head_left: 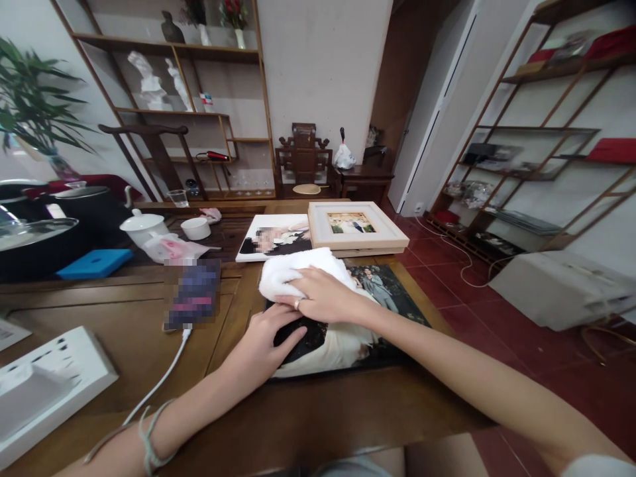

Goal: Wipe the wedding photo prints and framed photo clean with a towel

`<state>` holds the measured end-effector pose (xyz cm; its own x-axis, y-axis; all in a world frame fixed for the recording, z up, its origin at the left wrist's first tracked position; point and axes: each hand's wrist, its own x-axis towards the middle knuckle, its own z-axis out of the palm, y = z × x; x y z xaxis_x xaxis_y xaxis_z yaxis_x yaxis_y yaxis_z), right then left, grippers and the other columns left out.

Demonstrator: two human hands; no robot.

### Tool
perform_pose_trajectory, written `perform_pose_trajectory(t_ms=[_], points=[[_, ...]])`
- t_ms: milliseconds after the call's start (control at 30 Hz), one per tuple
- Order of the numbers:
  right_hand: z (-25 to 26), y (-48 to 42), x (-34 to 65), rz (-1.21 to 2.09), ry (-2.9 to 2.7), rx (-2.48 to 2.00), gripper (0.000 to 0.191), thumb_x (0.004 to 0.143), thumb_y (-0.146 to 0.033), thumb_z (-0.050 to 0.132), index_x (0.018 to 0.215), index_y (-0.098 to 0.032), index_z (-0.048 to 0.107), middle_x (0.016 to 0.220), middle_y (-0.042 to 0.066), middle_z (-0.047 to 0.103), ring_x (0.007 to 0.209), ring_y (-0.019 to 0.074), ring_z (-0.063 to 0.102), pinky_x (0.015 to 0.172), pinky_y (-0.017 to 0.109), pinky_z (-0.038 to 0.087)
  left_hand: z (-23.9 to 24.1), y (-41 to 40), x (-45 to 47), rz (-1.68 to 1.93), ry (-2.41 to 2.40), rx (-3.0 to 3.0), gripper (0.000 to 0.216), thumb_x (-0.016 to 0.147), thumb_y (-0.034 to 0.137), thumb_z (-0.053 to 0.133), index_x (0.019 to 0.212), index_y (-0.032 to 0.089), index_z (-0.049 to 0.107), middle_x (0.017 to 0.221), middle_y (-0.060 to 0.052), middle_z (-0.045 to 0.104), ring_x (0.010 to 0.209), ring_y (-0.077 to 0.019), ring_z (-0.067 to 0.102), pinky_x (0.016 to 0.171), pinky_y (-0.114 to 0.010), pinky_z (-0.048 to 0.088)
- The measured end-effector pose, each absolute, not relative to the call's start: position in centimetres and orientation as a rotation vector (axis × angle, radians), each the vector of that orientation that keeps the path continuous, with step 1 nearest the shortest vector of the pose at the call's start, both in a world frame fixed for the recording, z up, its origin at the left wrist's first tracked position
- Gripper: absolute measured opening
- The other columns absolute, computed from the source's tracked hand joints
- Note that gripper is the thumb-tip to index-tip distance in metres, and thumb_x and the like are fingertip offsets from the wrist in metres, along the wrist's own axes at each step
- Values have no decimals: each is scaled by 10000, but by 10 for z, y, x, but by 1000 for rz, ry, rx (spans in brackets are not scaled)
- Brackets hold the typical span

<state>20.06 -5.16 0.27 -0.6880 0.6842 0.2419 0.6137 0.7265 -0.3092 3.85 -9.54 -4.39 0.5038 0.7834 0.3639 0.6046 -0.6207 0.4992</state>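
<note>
A large dark photo print of people in wedding dress lies flat on the brown wooden table. My right hand, with a ring on one finger, presses a folded white cloth onto the upper left part of the print. Some of its fingertips are sunk in the cloth and hidden. My left hand rests at the print's left edge, thumb apart from the fingers, which reach close under my right hand.
Behind lie a pale framed photo and a white-edged photo panel. On the left are a phone-like thing on a white cable, a white power strip, a blue block, a lidded white cup and dark pots.
</note>
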Motion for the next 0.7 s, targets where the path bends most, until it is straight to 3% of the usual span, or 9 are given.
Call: perform_pose_trajectory(t_ms=[200, 333, 533, 700], points=[[-15, -60, 270, 274, -2488, -1233, 396, 931, -404, 405, 1224, -188, 563, 1299, 84, 553, 1247, 287, 424, 1035, 444, 307, -50, -94, 39, 836, 1182, 2448, 295, 869, 307, 520, 1108, 200, 655, 1176, -68, 660, 1193, -272, 534, 985, -458, 445], [-23, -60, 328, 257, -2397, -1438, 470, 924, -472, 375, 1179, -144, 596, 1289, 139, 553, 1272, 348, 387, 1002, 515, 340, -50, -94, 39, 827, 1206, 2447, 298, 872, 319, 513, 1102, 198, 659, 1201, -69, 645, 1208, -277, 520, 991, -471, 442], [-22, -67, 345, 232, -2418, -1430, 414, 917, -412, 417, 1159, -134, 605, 1367, 135, 477, 1310, 323, 341, 1062, 493, 285, -51, -93, 37, 850, 1309, 2473, 402, 849, 386, 532, 1164, 151, 619, 1345, -120, 522, 1240, -300, 482, 1019, -478, 412], [-18, -123, 334, 270, -2532, -1306, 266, 894, -350, 482, 869, -167, 674, 1443, 91, 373, 1360, 290, 239, 1112, 482, 220, -53, -90, 37, 847, 1310, 2463, 402, 877, 399, 480, 1155, 145, 620, 1303, -127, 561, 1267, -300, 450, 1022, -498, 402]])
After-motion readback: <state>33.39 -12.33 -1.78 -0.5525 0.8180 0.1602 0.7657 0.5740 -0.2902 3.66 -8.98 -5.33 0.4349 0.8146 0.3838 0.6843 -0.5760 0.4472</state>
